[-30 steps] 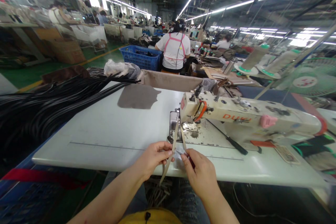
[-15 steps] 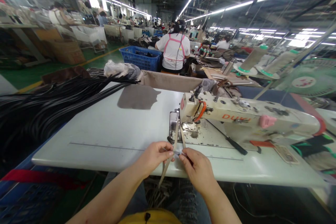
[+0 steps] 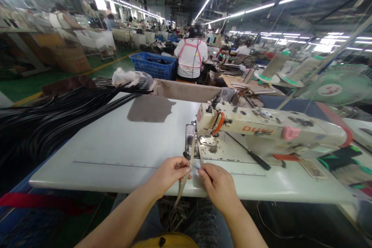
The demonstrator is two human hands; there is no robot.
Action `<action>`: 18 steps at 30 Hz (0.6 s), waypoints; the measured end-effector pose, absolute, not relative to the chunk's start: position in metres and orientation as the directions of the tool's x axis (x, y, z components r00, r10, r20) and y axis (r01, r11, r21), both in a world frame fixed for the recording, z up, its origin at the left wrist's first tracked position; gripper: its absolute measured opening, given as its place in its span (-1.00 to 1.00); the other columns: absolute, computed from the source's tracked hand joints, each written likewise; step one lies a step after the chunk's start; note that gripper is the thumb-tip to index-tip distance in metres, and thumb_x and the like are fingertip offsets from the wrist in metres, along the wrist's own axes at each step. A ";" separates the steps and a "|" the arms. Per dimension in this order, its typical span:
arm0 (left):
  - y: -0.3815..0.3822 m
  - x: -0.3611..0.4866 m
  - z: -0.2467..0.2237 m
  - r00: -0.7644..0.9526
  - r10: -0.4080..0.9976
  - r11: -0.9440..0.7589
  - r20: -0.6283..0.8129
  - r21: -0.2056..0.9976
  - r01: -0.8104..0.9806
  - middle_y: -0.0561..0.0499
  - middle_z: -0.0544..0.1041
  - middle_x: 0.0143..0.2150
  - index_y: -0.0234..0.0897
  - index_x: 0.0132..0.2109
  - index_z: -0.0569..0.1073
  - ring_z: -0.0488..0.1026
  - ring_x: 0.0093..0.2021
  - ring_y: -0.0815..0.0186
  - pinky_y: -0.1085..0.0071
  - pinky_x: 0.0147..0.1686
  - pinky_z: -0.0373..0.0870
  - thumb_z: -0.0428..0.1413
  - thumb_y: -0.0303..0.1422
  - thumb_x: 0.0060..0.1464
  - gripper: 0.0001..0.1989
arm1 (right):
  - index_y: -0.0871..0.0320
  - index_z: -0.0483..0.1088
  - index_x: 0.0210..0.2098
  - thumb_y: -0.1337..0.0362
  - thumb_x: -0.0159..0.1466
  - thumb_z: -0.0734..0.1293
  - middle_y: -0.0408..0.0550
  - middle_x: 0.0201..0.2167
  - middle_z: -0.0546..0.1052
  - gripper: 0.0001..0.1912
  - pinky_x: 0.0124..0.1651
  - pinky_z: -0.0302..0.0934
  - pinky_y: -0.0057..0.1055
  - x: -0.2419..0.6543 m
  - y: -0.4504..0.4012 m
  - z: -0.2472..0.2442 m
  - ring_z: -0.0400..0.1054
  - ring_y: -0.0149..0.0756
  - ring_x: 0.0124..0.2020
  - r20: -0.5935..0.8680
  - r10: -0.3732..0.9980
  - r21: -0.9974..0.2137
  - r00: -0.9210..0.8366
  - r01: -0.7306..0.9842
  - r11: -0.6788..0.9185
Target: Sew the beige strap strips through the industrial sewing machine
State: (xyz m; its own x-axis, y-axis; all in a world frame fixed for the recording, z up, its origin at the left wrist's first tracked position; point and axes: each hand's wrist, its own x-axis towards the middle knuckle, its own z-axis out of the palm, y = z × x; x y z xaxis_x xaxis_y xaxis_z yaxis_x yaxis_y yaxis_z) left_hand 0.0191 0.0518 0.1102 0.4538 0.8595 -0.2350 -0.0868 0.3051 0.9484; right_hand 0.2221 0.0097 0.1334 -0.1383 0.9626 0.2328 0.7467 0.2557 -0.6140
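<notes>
Our left hand (image 3: 174, 172) and right hand (image 3: 216, 180) pinched a pale strip (image 3: 192, 155). It ran to the sewing machine (image 3: 261, 130).

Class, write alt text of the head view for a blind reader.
Left hand and right hand hold pale strips running from a sewing machine on a white table, where a black-handled tool and a piece of brown material lie.
</notes>
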 end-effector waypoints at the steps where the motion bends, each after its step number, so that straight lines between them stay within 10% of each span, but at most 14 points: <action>1: 0.051 0.019 0.110 0.460 0.855 0.319 -0.239 0.942 -0.102 -0.05 0.54 -0.31 -0.34 -0.23 0.52 0.56 -0.26 0.19 0.42 -0.37 0.31 0.34 -0.17 -0.03 -0.66 | 0.08 0.46 -0.35 0.11 0.37 0.24 -0.10 -0.47 0.52 -0.73 -0.28 0.08 -0.35 0.224 0.010 0.134 0.36 -0.24 -0.38 0.246 0.963 -0.627 -0.107 0.741 0.242; 10: 0.054 0.018 0.104 0.523 0.764 0.555 -0.378 0.798 -0.236 -0.13 0.53 -0.10 -0.31 -0.03 0.60 0.50 -0.33 0.34 0.47 -0.38 0.26 0.37 -0.36 -0.14 -0.56 | 0.10 0.36 -0.40 0.24 0.28 0.14 -0.19 -0.51 0.34 -0.78 -0.38 0.10 -0.37 0.289 0.018 0.153 0.22 -0.31 -0.45 0.378 0.831 -0.843 0.408 0.523 0.127; 18: 0.070 0.022 0.098 0.380 0.915 0.196 -0.136 0.973 -0.122 -0.08 0.55 -0.26 -0.33 -0.07 0.60 0.43 -0.43 0.35 0.45 -0.43 0.26 0.18 -0.01 0.17 -0.55 | 0.14 0.32 -0.05 -0.06 0.33 0.16 -0.04 -0.32 0.51 -0.57 -0.22 0.39 -0.18 0.328 0.042 0.153 0.39 -0.27 -0.41 0.260 0.761 -0.932 0.594 0.361 0.037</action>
